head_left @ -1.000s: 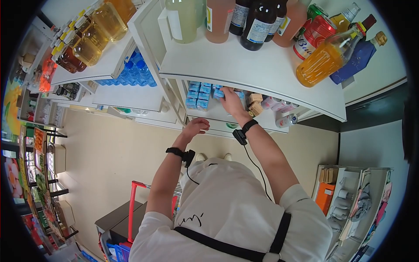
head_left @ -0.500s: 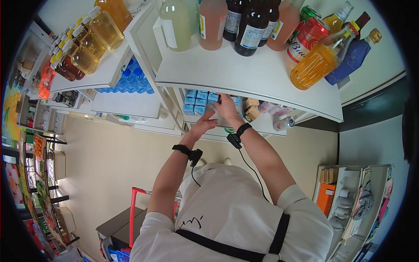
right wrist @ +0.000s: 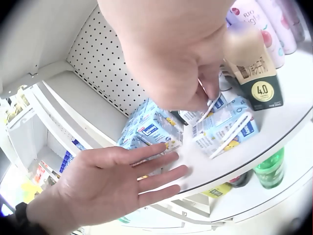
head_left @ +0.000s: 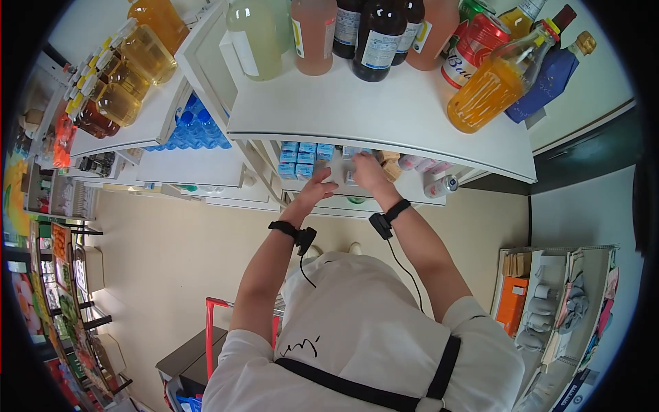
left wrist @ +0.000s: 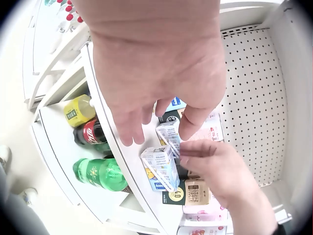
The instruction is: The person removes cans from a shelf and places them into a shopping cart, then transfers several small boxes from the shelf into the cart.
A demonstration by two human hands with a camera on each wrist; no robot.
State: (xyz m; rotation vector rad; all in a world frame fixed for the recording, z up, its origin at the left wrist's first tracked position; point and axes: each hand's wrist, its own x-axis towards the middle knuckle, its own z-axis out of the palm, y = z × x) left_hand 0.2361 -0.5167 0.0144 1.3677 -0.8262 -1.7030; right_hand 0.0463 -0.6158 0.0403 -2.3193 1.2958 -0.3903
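Blue carton (left wrist: 167, 131) behind matching front carton (left wrist: 161, 169)

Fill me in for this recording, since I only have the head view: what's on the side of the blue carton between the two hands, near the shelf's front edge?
Observer: The right wrist view shows a white straw set slantwise on that blue carton.
Operator: Does the tan carton nearby carry a number?
Observer: Yes, its round badge reads 4.0.
Operator: Is there a dark bottle on the lower shelf?
Observer: Yes, the left wrist view shows a red-labelled dark bottle there.
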